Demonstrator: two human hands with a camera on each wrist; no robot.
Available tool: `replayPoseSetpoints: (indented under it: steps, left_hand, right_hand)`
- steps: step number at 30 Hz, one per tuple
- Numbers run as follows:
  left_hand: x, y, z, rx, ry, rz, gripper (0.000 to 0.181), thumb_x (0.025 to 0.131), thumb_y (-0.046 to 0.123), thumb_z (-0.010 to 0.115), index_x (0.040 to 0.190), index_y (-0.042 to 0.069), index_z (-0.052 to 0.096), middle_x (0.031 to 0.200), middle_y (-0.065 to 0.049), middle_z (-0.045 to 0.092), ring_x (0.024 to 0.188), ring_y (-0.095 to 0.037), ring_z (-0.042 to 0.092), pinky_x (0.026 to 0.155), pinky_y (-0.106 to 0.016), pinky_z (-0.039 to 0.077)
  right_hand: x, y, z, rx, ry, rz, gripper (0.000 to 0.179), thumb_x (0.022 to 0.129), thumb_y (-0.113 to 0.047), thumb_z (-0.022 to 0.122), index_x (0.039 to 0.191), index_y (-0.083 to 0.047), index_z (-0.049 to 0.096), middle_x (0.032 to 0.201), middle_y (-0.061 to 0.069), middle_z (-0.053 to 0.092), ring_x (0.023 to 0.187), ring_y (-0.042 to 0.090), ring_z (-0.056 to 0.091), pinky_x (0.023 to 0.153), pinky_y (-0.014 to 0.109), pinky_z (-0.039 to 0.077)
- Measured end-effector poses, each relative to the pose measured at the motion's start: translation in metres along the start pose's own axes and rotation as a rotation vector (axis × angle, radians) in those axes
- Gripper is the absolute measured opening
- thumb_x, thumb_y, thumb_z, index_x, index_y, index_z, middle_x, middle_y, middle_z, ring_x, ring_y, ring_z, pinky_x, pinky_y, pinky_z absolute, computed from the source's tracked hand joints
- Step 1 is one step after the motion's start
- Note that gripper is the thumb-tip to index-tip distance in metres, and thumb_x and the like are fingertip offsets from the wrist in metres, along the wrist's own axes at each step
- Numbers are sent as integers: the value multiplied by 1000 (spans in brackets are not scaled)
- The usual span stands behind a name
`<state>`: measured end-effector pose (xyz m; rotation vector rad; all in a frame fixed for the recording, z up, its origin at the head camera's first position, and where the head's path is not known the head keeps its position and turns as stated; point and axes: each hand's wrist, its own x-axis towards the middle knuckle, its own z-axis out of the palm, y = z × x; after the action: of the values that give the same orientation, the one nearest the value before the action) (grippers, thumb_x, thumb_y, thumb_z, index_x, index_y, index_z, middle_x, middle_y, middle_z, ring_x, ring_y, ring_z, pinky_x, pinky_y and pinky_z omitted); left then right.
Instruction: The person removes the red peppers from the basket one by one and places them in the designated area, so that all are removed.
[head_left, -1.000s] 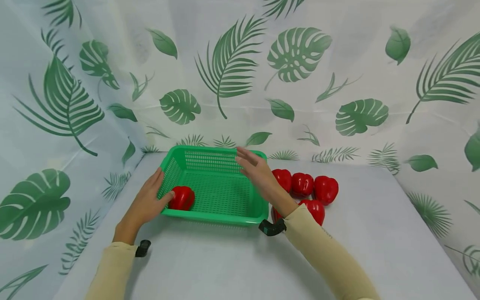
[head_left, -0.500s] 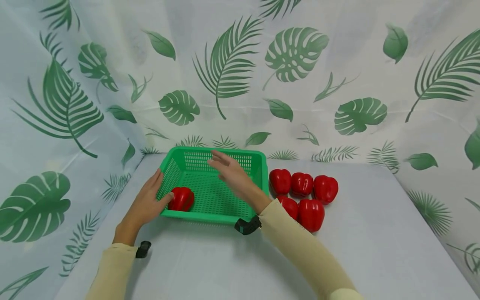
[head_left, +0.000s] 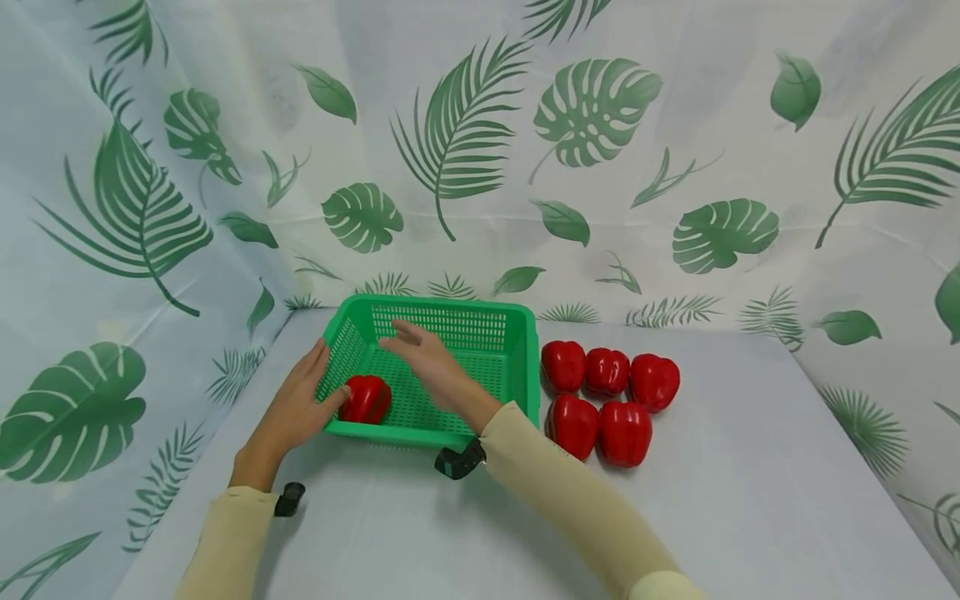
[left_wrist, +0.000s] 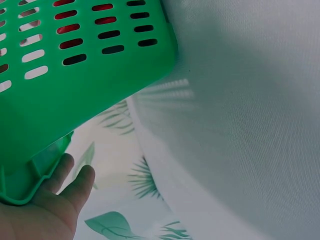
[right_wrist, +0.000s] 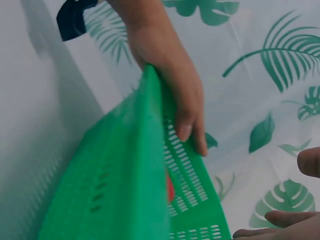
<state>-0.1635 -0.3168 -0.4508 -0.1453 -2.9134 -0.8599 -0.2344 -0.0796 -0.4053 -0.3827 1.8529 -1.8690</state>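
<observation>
The left hand [head_left: 294,408] lies at the left side of a green plastic basket [head_left: 527,367]. Its fingers stretch along the outer wall and its thumb reaches over the rim beside a red bell pepper [head_left: 366,399], which sits in the basket's front left corner. In the left wrist view, spread fingertips [left_wrist: 84,175] show past the green edge. Over the basket's middle hovers the right hand [head_left: 431,362], fingers extended and holding nothing. Part of it appears at the lower right of the right wrist view, while the left hand shows behind the basket there.
Several red bell peppers [head_left: 625,433] lie grouped on the white tabletop [head_left: 750,467], just right of the basket. Leaf-printed white curtains [head_left: 480,167] stand behind and at both sides. A dark wrist camera [head_left: 459,460] on the right wrist overlaps the basket's front rim.
The right hand has moved left, from the basket's right rim to over its middle, uncovering the peppers on the table. The left hand, basket and pepper inside have stayed in place.
</observation>
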Motion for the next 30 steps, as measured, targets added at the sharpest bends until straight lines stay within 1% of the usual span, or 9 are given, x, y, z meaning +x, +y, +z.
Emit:
replayPoseSetpoints:
  steps: [2,5,11,17,20,25,30]
  left_hand:
    - [0,0,0,-3,-2,4,84,108,36,58,165,-11,19,176,-27,11,158,-52,15,122,-73,19]
    - [0,-1,0,-4,-2,9,83,108,36,58,165,-11,20,176,-26,11,158,-52,15,123,-73,18]
    - [0,-1,0,9,2,7,83,108,36,58,165,-12,19,176,-26,11,158,-52,15,123,-72,18]
    - [1,-2,1,27,5,3,83,109,37,56,165,-12,20,176,-26,11,158,-52,16,123,-72,19]
    - [1,-2,1,35,2,1,83,109,39,55,165,-12,20,176,-26,12,158,-51,15,123,-71,18]
    - [1,-3,1,25,-1,9,83,109,38,55,165,-12,20,176,-26,11,159,-51,15,123,-71,19]
    - [0,-3,1,18,1,11,82,109,36,56,165,-11,20,176,-25,11,158,-51,15,123,-71,19]
  right_hand:
    - [2,3,4,2,-3,16,65,107,-34,66,166,-17,43,171,11,36,158,32,31,127,56,27]
    - [5,6,8,-23,-17,48,68,107,-35,66,167,-16,40,172,13,33,158,34,29,126,58,27]
    - [14,11,17,-109,-95,120,80,104,-41,70,171,-19,31,175,11,25,161,35,22,126,62,24]
    - [18,17,23,-173,-157,136,86,104,-38,71,172,-15,25,176,14,21,162,34,19,126,63,22]
    - [20,21,24,-204,-199,141,86,104,-37,71,172,-14,23,177,13,21,162,35,19,127,61,21]
    - [22,27,24,-180,-227,159,86,105,-35,71,172,-12,23,177,12,20,162,35,18,127,59,23]
    - [23,32,26,-194,-222,191,82,105,-33,71,170,-10,29,175,12,27,159,35,27,124,60,31]
